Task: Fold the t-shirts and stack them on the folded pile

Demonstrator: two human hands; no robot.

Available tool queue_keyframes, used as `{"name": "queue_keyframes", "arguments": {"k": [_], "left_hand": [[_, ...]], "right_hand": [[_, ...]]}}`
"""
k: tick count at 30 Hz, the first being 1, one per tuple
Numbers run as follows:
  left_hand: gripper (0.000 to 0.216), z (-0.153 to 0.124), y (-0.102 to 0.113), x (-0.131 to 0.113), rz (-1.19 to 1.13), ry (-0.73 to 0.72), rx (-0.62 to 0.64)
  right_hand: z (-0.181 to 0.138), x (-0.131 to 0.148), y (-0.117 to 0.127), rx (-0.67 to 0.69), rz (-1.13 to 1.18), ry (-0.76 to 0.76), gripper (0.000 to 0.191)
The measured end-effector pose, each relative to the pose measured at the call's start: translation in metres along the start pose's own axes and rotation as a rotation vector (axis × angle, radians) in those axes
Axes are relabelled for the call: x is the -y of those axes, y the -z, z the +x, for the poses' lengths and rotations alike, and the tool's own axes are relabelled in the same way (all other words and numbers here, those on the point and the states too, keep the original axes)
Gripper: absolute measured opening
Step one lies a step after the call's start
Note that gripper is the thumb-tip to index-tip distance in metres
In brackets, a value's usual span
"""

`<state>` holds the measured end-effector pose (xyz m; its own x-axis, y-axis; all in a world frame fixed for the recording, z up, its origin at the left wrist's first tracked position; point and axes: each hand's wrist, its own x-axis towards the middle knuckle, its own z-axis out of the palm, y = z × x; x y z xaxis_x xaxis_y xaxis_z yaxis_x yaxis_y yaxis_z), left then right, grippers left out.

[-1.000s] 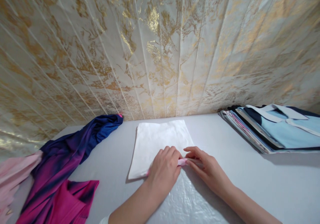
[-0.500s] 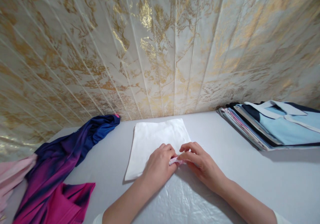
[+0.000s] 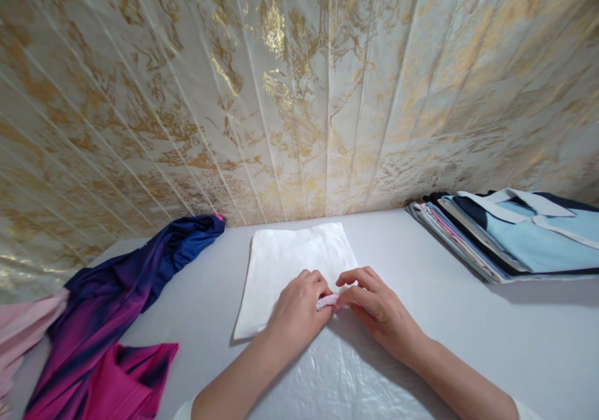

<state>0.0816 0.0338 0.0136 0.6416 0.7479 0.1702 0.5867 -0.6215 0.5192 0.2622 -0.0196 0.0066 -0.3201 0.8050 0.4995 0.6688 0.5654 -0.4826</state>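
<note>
A flat, folded white garment (image 3: 294,251) lies on the table in front of me. My left hand (image 3: 299,301) rests over its near right part, fingers curled round a small pale pink strip of fabric (image 3: 327,301). At the strip's right end, my right hand (image 3: 369,301) pinches it between thumb and fingers, the fingertips partly hidden. The two hands almost meet near the garment's front right corner. Whether the pink strip is part of the white garment, I cannot tell.
Crumpled purple and navy clothing (image 3: 112,295) lies at the left, with a magenta part (image 3: 131,376) in front and pink fabric (image 3: 28,326) beside it. On the right stands a stack of folded clothes (image 3: 533,233). A gold-patterned curtain (image 3: 299,95) hangs behind the table (image 3: 524,351).
My right fingertips have shifted slightly to the right along the pink strip, so more of it shows. My left hand and the white garment look unmoved.
</note>
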Motion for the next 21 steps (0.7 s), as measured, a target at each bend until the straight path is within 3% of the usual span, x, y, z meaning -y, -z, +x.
{"name": "queue_keyframes", "arguments": {"k": [21], "left_hand": [[0.009, -0.0006, 0.0005, 0.0007, 0.002, 0.008, 0.015]], "right_hand": [[-0.0039, 0.0002, -0.0010, 0.001, 0.019, -0.061, 0.029]]}}
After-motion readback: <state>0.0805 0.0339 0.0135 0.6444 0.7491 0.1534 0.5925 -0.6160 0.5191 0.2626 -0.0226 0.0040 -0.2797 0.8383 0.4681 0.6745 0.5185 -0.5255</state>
